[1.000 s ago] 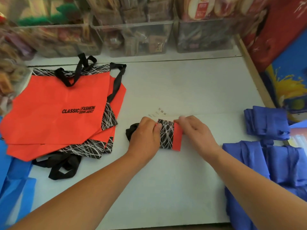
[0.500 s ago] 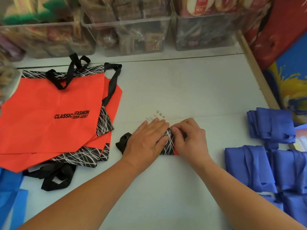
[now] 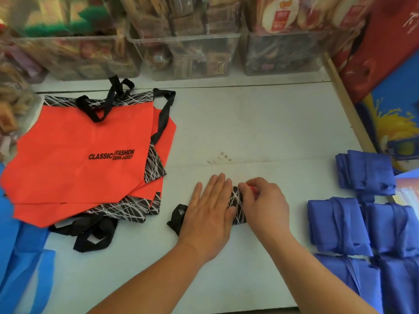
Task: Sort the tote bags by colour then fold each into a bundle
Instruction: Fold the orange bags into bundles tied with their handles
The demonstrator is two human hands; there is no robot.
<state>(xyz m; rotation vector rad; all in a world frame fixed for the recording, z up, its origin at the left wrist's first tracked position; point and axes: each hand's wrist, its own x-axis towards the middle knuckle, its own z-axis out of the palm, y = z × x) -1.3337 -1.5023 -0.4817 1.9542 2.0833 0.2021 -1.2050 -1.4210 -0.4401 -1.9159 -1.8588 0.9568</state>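
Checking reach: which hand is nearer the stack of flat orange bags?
Left. The left hand presses flat just right of the orange stack; the right hand sits farther right, pinching the small bundle.

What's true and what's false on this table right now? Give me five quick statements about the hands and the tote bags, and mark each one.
1. The left hand lies flat, fingers straight, on the orange bundle. True.
2. The right hand is idle and touches nothing. False: its fingers pinch the bundle's orange end.
3. The unfolded orange tote bags lie stacked to the left of both hands. True.
4. The dark blue bundles sit to the left of the hands. False: they lie on the right.
5. The top orange bag's print includes the words CLASSIC FASHION. True.
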